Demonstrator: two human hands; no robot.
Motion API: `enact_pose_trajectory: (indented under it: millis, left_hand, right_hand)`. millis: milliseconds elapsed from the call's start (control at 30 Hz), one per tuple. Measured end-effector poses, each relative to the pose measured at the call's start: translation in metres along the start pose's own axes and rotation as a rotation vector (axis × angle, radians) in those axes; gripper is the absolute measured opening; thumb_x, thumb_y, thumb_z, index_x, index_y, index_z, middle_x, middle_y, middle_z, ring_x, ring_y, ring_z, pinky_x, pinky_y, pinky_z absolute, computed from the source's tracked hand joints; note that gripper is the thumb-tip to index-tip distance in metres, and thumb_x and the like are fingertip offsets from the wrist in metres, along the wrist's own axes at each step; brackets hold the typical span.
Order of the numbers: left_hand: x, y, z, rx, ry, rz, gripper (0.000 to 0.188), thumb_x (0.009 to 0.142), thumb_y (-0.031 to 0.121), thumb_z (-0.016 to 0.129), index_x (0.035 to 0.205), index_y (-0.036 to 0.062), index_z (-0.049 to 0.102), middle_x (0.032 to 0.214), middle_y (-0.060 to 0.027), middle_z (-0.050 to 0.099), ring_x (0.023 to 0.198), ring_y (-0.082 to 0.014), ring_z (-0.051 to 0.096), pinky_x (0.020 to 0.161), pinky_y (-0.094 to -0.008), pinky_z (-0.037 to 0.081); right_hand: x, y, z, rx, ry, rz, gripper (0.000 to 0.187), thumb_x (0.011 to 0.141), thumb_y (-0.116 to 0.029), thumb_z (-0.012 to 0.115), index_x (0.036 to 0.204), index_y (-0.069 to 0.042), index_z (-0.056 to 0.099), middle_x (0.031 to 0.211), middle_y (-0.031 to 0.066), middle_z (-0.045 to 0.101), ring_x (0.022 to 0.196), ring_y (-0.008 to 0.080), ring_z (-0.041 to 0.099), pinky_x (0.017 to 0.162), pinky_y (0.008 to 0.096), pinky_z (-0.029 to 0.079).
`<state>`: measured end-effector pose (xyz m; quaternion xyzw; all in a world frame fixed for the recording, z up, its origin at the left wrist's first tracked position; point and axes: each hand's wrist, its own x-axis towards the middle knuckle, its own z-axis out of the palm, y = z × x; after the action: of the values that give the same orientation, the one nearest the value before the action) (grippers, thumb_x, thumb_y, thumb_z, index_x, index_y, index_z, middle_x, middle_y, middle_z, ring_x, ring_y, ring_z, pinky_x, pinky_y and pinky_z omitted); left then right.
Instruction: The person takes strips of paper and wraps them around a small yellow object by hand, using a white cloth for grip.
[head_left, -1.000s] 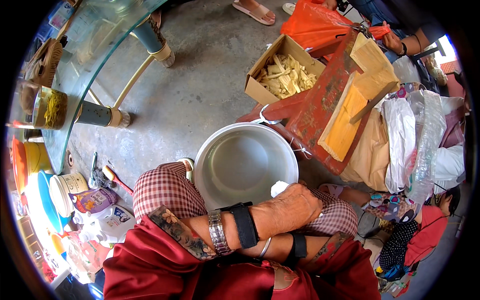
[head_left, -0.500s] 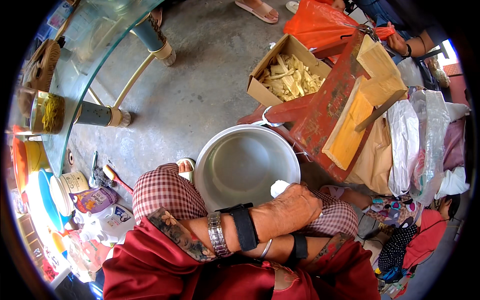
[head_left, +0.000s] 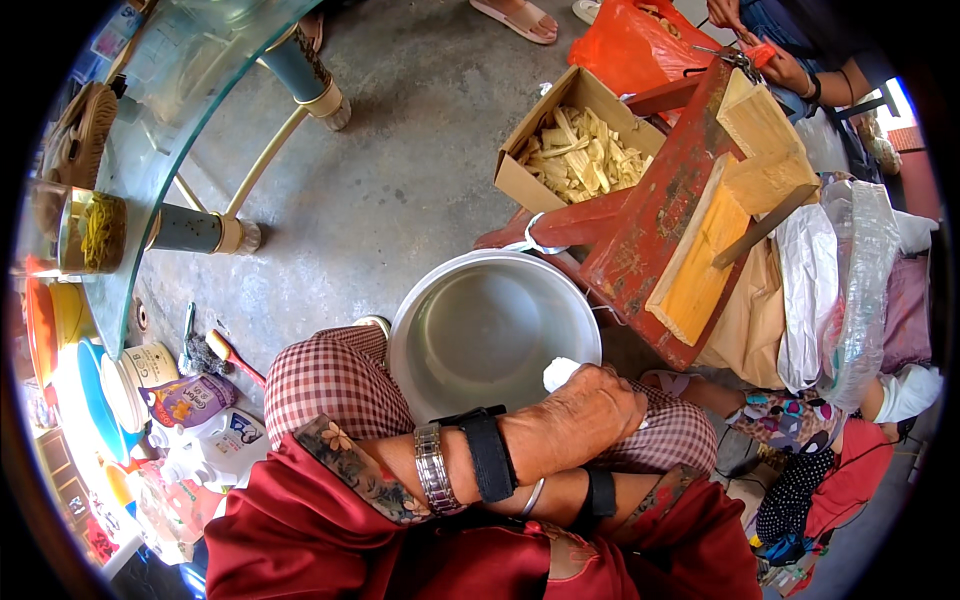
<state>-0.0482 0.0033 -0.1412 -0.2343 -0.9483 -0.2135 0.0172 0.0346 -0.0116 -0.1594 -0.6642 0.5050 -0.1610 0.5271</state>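
Note:
My left hand [head_left: 585, 408] rests over my right knee, its fingers closed round a white wad [head_left: 561, 374]; the wad pokes out beside the rim of a large metal basin [head_left: 402, 340]. Whether it is cloth or tissue I cannot make out. My right forearm [head_left: 560, 495], with a bangle and a black band, passes under the left one, which hides my right hand. The basin stands on the floor between my knees, and its inside looks smooth and grey.
A red wooden bench [head_left: 640, 250] carries a yellow wooden block [head_left: 700, 250] with a blade [head_left: 765, 225]. Behind it are a cardboard box [head_left: 520, 180] of pale peelings and an orange bag [head_left: 625, 50]. Left: a glass table [head_left: 190, 130] and several bottles [head_left: 225, 445]. Another person's hands [head_left: 780, 70] work at the top right.
My hands stay where they were. The other person's hands have shifted off the orange bag, which now gapes more, and both hold a small red thing. The person at right has moved slightly.

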Motion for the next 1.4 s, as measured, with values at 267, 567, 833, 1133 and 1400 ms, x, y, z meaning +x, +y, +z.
enact_pose_trajectory:
  millis: [267,567,833,1133,1400]
  left_hand:
    - [0.001,0.000,0.005,0.009,0.034,-0.021,0.012,0.072,0.013,0.056,0.081,0.0057,0.057,0.068,-0.0075,0.059,0.066,-0.0194,0.064,0.054,-0.0288,0.050]
    - [0.001,0.000,-0.001,-0.045,0.037,-0.008,0.009,0.074,0.012,0.055,0.081,0.0053,0.056,0.070,-0.0077,0.059,0.066,-0.0189,0.064,0.053,-0.0280,0.050]
    - [-0.002,0.004,-0.003,-0.049,0.015,0.006,0.010,0.075,0.012,0.054,0.081,0.0051,0.057,0.070,-0.0077,0.060,0.067,-0.0193,0.064,0.055,-0.0291,0.051]
    - [-0.005,0.011,-0.001,-0.072,0.034,0.027,0.014,0.077,0.012,0.052,0.086,0.0027,0.058,0.071,-0.0095,0.061,0.066,-0.0202,0.065,0.056,-0.0299,0.051]
    - [-0.009,0.015,0.001,-0.132,0.031,0.032,0.014,0.077,0.012,0.052,0.084,0.0016,0.057,0.070,-0.0110,0.061,0.065,-0.0228,0.065,0.056,-0.0326,0.052]
  right_hand:
    - [-0.002,-0.002,0.001,0.015,-0.002,-0.007,0.026,0.090,-0.018,0.052,0.112,-0.007,0.059,0.106,0.0090,0.061,0.097,0.0231,0.057,0.086,0.0415,0.043]
    - [-0.002,-0.001,0.002,0.017,-0.006,0.004,0.027,0.090,-0.018,0.051,0.113,-0.007,0.058,0.108,0.0089,0.061,0.098,0.0225,0.057,0.087,0.0407,0.043]
    - [-0.002,-0.001,0.007,0.008,-0.010,0.014,0.027,0.090,-0.017,0.051,0.114,-0.006,0.058,0.108,0.0088,0.061,0.099,0.0220,0.057,0.088,0.0400,0.043]
    - [-0.002,-0.002,0.012,-0.009,-0.001,0.035,0.027,0.091,-0.017,0.051,0.115,-0.006,0.057,0.109,0.0086,0.060,0.100,0.0214,0.056,0.088,0.0392,0.043]
    - [-0.002,-0.004,0.016,-0.010,0.004,0.036,0.027,0.091,-0.016,0.051,0.116,-0.006,0.057,0.110,0.0085,0.060,0.101,0.0209,0.056,0.089,0.0385,0.043]
